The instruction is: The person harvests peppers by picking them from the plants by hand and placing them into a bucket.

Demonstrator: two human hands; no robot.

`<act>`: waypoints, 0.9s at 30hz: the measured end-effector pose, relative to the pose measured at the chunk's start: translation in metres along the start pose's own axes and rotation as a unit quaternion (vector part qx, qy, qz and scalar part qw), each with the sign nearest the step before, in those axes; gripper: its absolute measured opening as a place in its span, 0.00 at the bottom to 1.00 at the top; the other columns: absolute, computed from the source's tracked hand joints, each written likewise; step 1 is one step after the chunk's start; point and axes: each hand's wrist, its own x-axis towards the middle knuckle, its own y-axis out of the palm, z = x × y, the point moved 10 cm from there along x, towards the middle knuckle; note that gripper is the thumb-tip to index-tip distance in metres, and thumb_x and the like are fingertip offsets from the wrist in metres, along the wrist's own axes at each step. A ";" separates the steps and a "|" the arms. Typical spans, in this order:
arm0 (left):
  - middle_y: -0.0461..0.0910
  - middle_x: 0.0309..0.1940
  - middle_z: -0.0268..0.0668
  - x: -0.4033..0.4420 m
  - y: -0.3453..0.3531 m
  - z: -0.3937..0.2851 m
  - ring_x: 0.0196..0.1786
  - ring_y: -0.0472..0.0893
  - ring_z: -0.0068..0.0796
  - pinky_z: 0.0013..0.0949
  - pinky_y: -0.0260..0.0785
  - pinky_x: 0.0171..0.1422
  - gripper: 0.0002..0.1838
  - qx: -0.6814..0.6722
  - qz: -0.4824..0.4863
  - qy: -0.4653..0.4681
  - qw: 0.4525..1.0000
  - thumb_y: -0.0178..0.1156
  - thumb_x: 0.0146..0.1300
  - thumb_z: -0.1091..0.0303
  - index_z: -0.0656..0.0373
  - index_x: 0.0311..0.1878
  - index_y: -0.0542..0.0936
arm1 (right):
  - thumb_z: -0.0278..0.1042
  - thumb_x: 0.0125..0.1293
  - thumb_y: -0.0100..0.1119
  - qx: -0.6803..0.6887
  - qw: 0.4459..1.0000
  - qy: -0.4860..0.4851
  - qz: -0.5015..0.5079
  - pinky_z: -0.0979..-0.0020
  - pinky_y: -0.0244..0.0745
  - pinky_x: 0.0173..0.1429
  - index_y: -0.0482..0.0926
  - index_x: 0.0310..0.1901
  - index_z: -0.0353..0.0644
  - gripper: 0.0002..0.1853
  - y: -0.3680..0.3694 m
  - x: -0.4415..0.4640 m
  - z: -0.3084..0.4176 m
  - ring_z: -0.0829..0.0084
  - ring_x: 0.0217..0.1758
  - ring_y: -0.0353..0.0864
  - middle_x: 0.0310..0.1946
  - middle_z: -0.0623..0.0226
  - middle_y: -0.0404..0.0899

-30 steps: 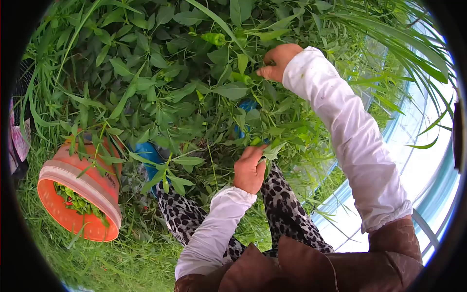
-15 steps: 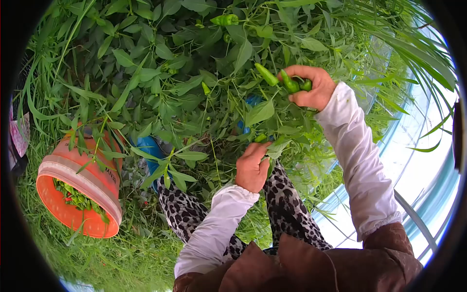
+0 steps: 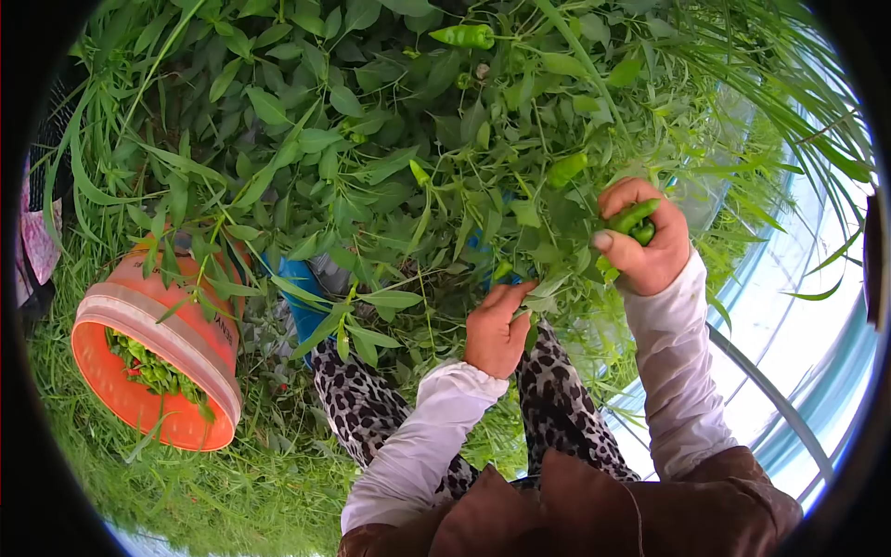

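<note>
Hands: bare left hand is set low among the foliage, its fingers drawn together; whether a stem or leaf is pinched cannot be told. Bare right hand is curled round glossy green peppers, gripped between thumb, fingers and palm; how many are enclosed cannot be told.
Far left edge: a pink patterned cloth is partly shown.
Bucket: a round orange plastic bucket is seen tilted in the grass, well apart from both hands; inside, a heap of small green pods is flecked with red.
Legs: a blue foot covering is half hidden by leaves; above it, black-and-pale spotted trousers are spread apart.
Mid-plant: a small pale green pepper is left hanging; a long wrinkled green pepper is seen higher up, and a plump light green pepper is seen near the right hand.
Far right: white translucent sheeting is crossed by a curved grey pipe.
Step in hand: peppers are, it is judged, being gathered into the right hand.
Call of the move: for another pepper to be taken, those held would need to be kept tucked in the palm while fingertips are freed.
</note>
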 end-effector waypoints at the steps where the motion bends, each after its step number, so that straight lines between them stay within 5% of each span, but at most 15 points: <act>1: 0.74 0.35 0.45 -0.001 -0.003 0.004 0.37 0.76 0.43 0.31 0.68 0.42 0.17 0.006 -0.015 -0.001 1.000 0.53 0.49 0.82 0.62 0.45 0.75 | 0.31 0.44 0.64 0.073 0.997 0.000 0.017 0.77 0.63 0.41 0.72 0.32 0.38 0.13 0.006 -0.007 0.003 0.78 0.35 0.68 0.32 0.68 0.71; 5: 0.75 0.35 0.45 -0.004 -0.008 0.002 0.38 0.77 0.42 0.30 0.68 0.42 0.15 0.020 -0.027 0.010 0.999 0.54 0.50 0.80 0.62 0.44 0.75 | 0.27 0.45 0.60 0.291 0.956 0.006 0.023 0.76 0.64 0.41 0.72 0.33 0.38 0.12 0.041 -0.022 0.025 0.76 0.37 0.70 0.35 0.65 0.71; 6: 0.75 0.35 0.45 -0.006 -0.007 0.008 0.38 0.77 0.42 0.30 0.68 0.42 0.15 0.020 -0.027 0.013 0.999 0.54 0.50 0.80 0.62 0.44 0.75 | 0.35 0.46 0.62 0.313 0.949 -0.012 0.028 0.72 0.68 0.39 0.70 0.36 0.38 0.16 0.059 -0.022 0.040 0.72 0.34 0.72 0.35 0.59 0.68; 8: 0.75 0.35 0.43 -0.016 0.001 0.060 0.38 0.76 0.35 0.28 0.67 0.44 0.15 -0.121 -0.012 -0.080 0.989 0.54 0.50 0.80 0.64 0.44 0.74 | 0.24 0.48 0.61 0.331 0.926 -0.074 0.165 0.69 0.69 0.43 0.71 0.40 0.37 0.16 0.116 -0.021 0.095 0.72 0.39 0.72 0.40 0.58 0.68; 11: 0.76 0.35 0.42 -0.006 -0.006 0.010 0.36 0.76 0.31 0.25 0.67 0.43 0.14 0.011 -0.042 -0.002 0.999 0.55 0.50 0.79 0.65 0.43 0.74 | 0.24 0.47 0.61 0.327 0.866 -0.169 0.339 0.62 0.66 0.51 0.63 0.53 0.37 0.29 0.226 -0.045 0.176 0.54 0.51 0.67 0.48 0.54 0.64; 13: 0.75 0.35 0.43 -0.008 -0.010 0.012 0.37 0.77 0.31 0.24 0.66 0.43 0.14 0.043 -0.039 0.010 0.998 0.56 0.50 0.78 0.65 0.43 0.74 | 0.31 0.47 0.62 0.073 0.890 -0.286 0.348 0.55 0.61 0.56 0.59 0.58 0.38 0.35 0.271 -0.069 0.209 0.52 0.61 0.57 0.56 0.53 0.57; 16: 0.74 0.33 0.43 -0.010 -0.012 0.025 0.36 0.75 0.44 0.28 0.67 0.40 0.14 -0.005 -0.064 0.004 0.998 0.56 0.49 0.78 0.62 0.41 0.74 | 0.29 0.47 0.55 -0.002 0.936 -0.326 0.134 0.57 0.65 0.53 0.70 0.46 0.38 0.20 0.262 -0.035 0.221 0.55 0.59 0.60 0.53 0.55 0.62; 18: 0.74 0.33 0.44 -0.013 -0.001 0.058 0.36 0.75 0.46 0.29 0.68 0.40 0.15 0.104 -0.053 0.024 0.993 0.56 0.49 0.78 0.60 0.43 0.75 | 0.27 0.47 0.53 -0.089 0.921 -0.362 0.116 0.58 0.68 0.48 0.73 0.40 0.38 0.14 0.229 0.019 0.207 0.56 0.56 0.63 0.50 0.56 0.66; 20: 0.74 0.34 0.45 -0.014 -0.006 0.046 0.37 0.76 0.47 0.30 0.68 0.40 0.15 0.016 -0.067 0.035 0.997 0.55 0.50 0.78 0.60 0.45 0.74 | 0.25 0.45 0.55 -0.268 0.895 -0.356 0.012 0.58 0.69 0.47 0.73 0.43 0.40 0.19 0.185 0.078 0.171 0.57 0.54 0.65 0.49 0.55 0.68; 22: 0.74 0.35 0.45 -0.009 -0.012 0.015 0.37 0.76 0.48 0.29 0.68 0.40 0.17 0.018 -0.047 0.041 0.998 0.54 0.50 0.81 0.61 0.46 0.74 | 0.24 0.48 0.54 -0.504 0.839 -0.202 -0.033 0.57 0.64 0.55 0.73 0.49 0.47 0.22 0.145 0.135 0.114 0.58 0.56 0.64 0.52 0.59 0.67; 24: 0.76 0.38 0.44 -0.009 -0.012 0.015 0.38 0.77 0.35 0.28 0.67 0.43 0.14 0.003 -0.032 0.004 0.999 0.52 0.53 0.80 0.65 0.45 0.74 | 0.24 0.48 0.55 -0.588 0.799 -0.123 -0.038 0.59 0.66 0.56 0.72 0.50 0.49 0.23 0.106 0.169 0.073 0.60 0.56 0.66 0.53 0.61 0.67; 26: 0.76 0.37 0.43 -0.009 -0.013 0.018 0.37 0.77 0.35 0.28 0.66 0.43 0.14 -0.001 -0.030 -0.007 1.000 0.52 0.53 0.80 0.65 0.45 0.74 | 0.23 0.48 0.56 -0.571 0.813 -0.113 -0.013 0.63 0.70 0.52 0.72 0.50 0.49 0.24 0.078 0.181 0.051 0.61 0.49 0.73 0.49 0.62 0.71; 27: 0.76 0.36 0.43 -0.010 -0.012 0.021 0.37 0.77 0.35 0.28 0.66 0.42 0.14 -0.006 -0.025 -0.016 1.000 0.52 0.53 0.80 0.65 0.45 0.74 | 0.23 0.49 0.56 -0.501 0.844 -0.184 -0.044 0.65 0.71 0.50 0.72 0.50 0.49 0.23 0.062 0.180 0.054 0.61 0.46 0.75 0.46 0.62 0.73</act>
